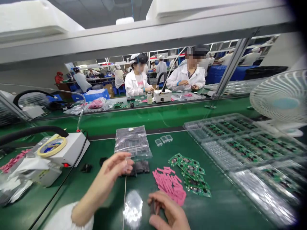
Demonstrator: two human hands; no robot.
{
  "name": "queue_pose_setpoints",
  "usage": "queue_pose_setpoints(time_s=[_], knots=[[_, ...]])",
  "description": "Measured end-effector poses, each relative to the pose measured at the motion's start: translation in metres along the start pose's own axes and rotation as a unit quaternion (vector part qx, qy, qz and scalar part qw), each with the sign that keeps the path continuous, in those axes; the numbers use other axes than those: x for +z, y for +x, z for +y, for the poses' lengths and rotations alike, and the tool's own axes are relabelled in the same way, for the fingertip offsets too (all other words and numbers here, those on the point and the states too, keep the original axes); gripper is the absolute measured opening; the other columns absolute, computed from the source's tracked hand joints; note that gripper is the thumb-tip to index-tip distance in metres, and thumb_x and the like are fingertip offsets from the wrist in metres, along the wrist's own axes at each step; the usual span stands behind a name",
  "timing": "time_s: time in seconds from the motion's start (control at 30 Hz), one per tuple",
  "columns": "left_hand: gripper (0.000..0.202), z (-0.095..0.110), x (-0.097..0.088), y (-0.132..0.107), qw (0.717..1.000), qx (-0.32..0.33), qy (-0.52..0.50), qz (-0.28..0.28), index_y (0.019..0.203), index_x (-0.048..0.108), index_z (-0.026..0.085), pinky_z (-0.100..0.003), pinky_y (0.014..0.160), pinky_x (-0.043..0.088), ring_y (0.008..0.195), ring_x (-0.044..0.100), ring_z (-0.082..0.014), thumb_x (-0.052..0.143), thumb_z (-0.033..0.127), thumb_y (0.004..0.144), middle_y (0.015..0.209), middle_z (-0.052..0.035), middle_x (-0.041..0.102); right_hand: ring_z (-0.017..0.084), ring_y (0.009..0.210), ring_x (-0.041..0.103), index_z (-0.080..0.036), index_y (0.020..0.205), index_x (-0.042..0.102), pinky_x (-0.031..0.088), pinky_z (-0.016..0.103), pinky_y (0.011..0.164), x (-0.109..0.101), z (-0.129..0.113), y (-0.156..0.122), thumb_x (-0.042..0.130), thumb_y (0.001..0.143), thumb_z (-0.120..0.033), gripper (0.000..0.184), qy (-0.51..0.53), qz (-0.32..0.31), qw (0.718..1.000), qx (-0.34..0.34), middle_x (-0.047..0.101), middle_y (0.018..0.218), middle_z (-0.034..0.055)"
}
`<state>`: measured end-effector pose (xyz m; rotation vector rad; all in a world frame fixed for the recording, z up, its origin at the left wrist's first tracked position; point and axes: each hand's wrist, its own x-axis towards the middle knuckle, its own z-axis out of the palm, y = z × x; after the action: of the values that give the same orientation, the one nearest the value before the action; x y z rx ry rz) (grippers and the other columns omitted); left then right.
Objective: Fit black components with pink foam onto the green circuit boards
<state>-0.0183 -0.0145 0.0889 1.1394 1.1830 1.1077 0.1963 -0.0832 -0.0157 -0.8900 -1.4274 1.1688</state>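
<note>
Your right hand [169, 212] has its thumb and fingers closed around one small dark piece [153, 207] at the bottom centre of the frame; it looks narrow and grey-brown, mostly covered by your fingers. Your left hand [112, 171], left of centre, is raised with fingers bent and thumb near them; you cannot tell from here whether they pinch anything. Just beyond it is one row of dark strips [141, 167], too tight to count. Near your right hand is one heap of pink strips [169, 185], and beside that one overlapping cluster of green circuit boards [192, 174], neither countable exactly. Higher up lies one clear bag [131, 142] of dark strips; its one small label [130, 129] is unreadable. At left, one yellow tape roll [64, 146] rests on one white box [76, 149]. One fan [283, 95] stands at right.
</note>
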Motion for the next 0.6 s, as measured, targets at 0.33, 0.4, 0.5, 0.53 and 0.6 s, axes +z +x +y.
queue_pose_setpoints(time_s=[0.33,0.4,0.5,0.53,0.6], knots=[[0.031,-0.056,0.049,-0.077,0.958,-0.125,-0.258,0.0,0.1,0.075,0.017,-0.028,0.075,0.056,0.075,0.068,-0.0161,0.082,0.036,0.077,0.086,-0.0086,0.076,0.023,0.107,0.061,-0.032,0.109,0.075,0.051,0.034,0.094,0.004,-0.031,0.009,0.079,0.082,-0.041,0.029,0.036,-0.008,0.999,-0.015,0.062,0.112,0.0063],[0.03,-0.055,0.05,-0.08,0.962,-0.122,-0.245,-0.005,0.098,0.076,0.017,-0.028,0.075,0.056,0.076,0.067,-0.0165,0.082,0.037,0.077,0.083,-0.0073,0.074,0.024,0.11,0.06,-0.031,0.11,0.075,0.05,0.036,0.097,0.006,-0.033,0.008,0.078,0.083,-0.041,0.029,0.019,-0.022,1.0,-0.01,0.061,0.113,0.0068],[0.029,-0.055,0.051,-0.081,0.966,-0.112,-0.233,-0.011,0.097,0.076,0.018,-0.028,0.075,0.056,0.076,0.068,-0.0168,0.082,0.038,0.077,0.085,-0.0072,0.075,0.024,0.111,0.059,-0.03,0.109,0.075,0.05,0.037,0.099,0.006,-0.035,0.007,0.077,0.084,-0.038,0.026,-0.003,-0.029,1.0,-0.002,0.06,0.113,0.0066],[0.029,-0.056,0.052,-0.081,0.967,-0.109,-0.23,-0.012,0.097,0.076,0.019,-0.028,0.075,0.056,0.076,0.068,-0.0166,0.083,0.038,0.076,0.087,-0.0074,0.075,0.024,0.111,0.06,-0.03,0.108,0.075,0.05,0.037,0.099,0.006,-0.036,0.007,0.077,0.084,-0.036,0.025,-0.01,-0.028,1.0,-0.001,0.06,0.112,0.0064],[0.031,-0.057,0.052,-0.08,0.97,-0.104,-0.221,-0.013,0.098,0.076,0.019,-0.026,0.076,0.055,0.077,0.069,-0.0167,0.084,0.038,0.075,0.089,-0.0078,0.077,0.024,0.11,0.06,-0.029,0.107,0.074,0.051,0.036,0.098,0.006,-0.038,0.008,0.076,0.085,-0.031,0.023,-0.03,-0.03,0.999,0.003,0.06,0.111,0.006]])
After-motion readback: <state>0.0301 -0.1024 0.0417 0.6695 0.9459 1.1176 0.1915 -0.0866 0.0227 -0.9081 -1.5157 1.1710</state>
